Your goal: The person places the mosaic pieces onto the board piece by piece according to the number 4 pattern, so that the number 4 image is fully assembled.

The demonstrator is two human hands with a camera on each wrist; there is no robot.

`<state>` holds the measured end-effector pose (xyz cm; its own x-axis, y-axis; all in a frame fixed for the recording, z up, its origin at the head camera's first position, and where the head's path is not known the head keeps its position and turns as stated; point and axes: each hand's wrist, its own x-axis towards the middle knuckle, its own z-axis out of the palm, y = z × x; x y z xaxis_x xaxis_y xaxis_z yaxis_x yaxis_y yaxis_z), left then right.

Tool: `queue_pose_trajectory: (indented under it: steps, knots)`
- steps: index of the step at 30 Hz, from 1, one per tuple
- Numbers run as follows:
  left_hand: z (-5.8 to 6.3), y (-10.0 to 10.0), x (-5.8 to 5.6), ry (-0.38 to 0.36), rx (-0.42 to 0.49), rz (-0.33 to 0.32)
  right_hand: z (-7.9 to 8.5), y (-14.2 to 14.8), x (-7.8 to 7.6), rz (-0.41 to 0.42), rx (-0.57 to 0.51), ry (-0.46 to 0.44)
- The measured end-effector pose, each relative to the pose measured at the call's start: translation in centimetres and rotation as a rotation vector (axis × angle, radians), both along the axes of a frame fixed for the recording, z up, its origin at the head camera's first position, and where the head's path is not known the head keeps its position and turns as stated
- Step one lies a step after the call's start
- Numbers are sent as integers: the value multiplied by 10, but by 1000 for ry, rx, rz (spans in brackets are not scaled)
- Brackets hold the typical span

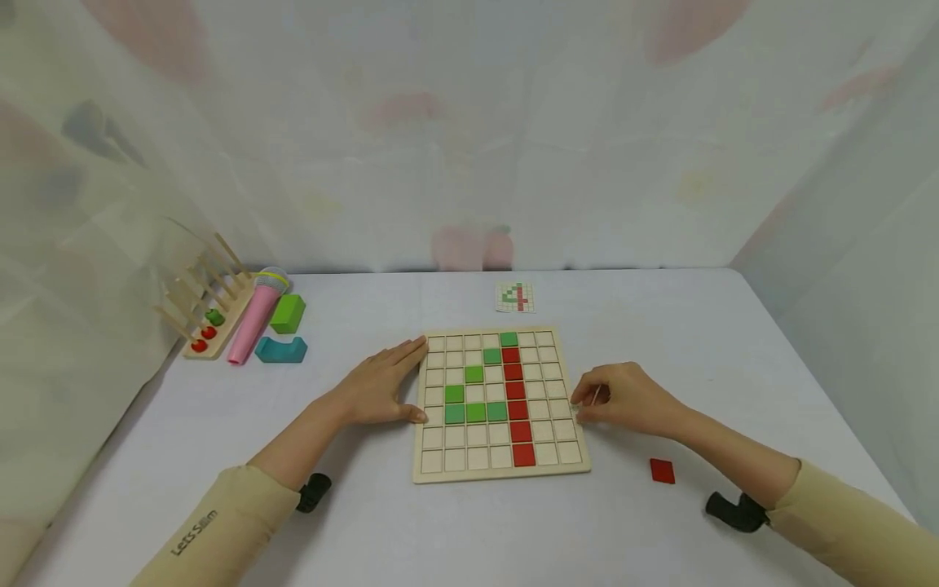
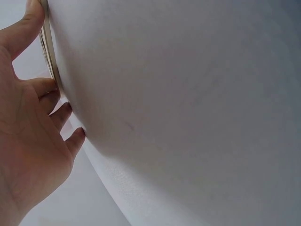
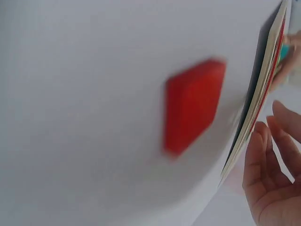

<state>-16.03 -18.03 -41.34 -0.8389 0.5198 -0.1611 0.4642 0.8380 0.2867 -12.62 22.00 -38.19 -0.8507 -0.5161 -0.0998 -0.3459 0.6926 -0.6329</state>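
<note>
A wooden grid board (image 1: 433, 461) lies on the table between the two hands. Green tiles (image 1: 475, 412) and a column of red tiles (image 1: 517, 410) sit in its cells, forming a figure 4. My left hand (image 1: 377, 387) rests at the board's left edge, fingers extended and thumb apart; the left wrist view shows this hand (image 2: 37, 132) against the edge. By the right edge is my right hand (image 1: 619, 398), its fingers loosely bent. In the right wrist view nothing shows between the fingers of this hand (image 3: 273, 174). One loose red tile (image 1: 662, 470) lies near the right forearm.
A small pattern card (image 1: 516, 297) showing a 4 lies behind the board. At the back left are a pegged wooden stand (image 1: 233, 314) with small red and green pieces, a pink toy microphone (image 1: 254, 322), a green block (image 1: 288, 314) and a teal curved block (image 1: 282, 350).
</note>
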Motion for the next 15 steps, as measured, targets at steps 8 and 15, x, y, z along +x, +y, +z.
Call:
queue_pose_trajectory:
  steps: [8, 15]
  knots:
    - [1, 1, 0, 0, -4, 1, 2, 42, -5, 36, 60, -42]
    - [1, 1, 0, -1, -1, 0, -9, 71, -6, 135, 18, -163]
